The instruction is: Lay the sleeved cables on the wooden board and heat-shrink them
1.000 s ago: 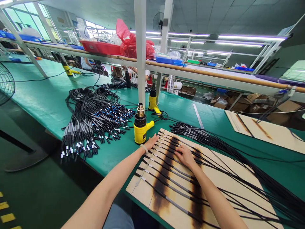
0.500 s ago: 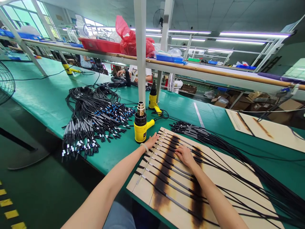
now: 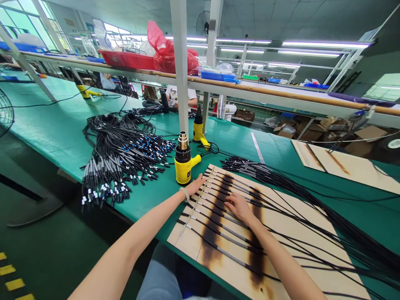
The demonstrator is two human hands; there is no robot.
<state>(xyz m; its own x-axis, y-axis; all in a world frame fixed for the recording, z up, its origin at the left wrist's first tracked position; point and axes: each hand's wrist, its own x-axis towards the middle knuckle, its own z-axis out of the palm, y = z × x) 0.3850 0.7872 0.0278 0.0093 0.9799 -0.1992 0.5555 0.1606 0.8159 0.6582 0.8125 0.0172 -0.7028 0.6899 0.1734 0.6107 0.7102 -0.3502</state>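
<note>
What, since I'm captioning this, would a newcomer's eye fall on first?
Probably the wooden board under the left hand and right hand, with two dark scorched-looking bands beneath its row of cables. Beside the left hand, a yellow heat gun stands nozzle up. Above, a red bag sits by a red tray on the shelf.

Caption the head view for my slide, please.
Left hand and right hand over black cables on a scorched wooden board, beside an upright yellow heat gun.
</note>
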